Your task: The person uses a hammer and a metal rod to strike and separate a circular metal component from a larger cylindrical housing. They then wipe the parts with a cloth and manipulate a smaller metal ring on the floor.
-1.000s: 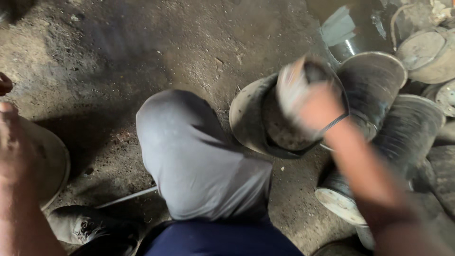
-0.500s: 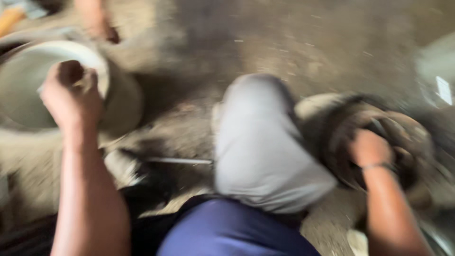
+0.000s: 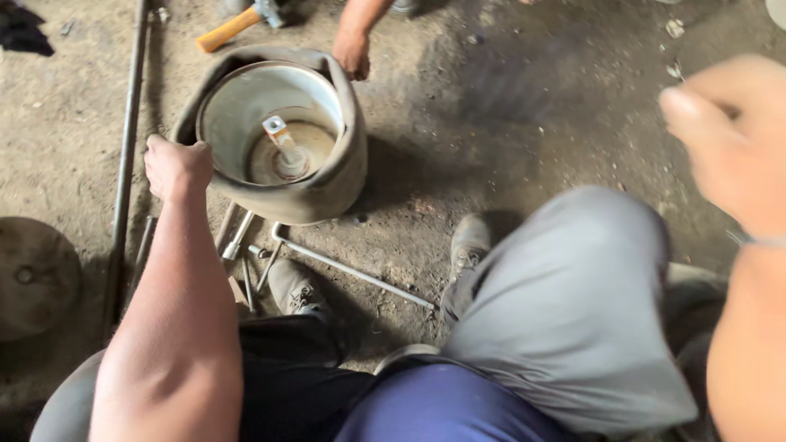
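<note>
Right hand (image 3: 725,139) lifted off the stacked pots, now empty at three o'clock, left hand (image 3: 176,166) now gripping the metal pot (image 3: 274,131) rim at ten o'clock

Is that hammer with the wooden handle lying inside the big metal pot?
No, the hammer lies on the dirt floor beyond the metal pot.

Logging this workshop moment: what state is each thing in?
Left hand: fist closed on the pot's rim.
Right hand: raised, blurred, holding nothing visible.
Metal pot: upright, open, in a rubber sleeve.
Hammer: lying on the ground.
Another person's hand: touching the sleeve.
</note>
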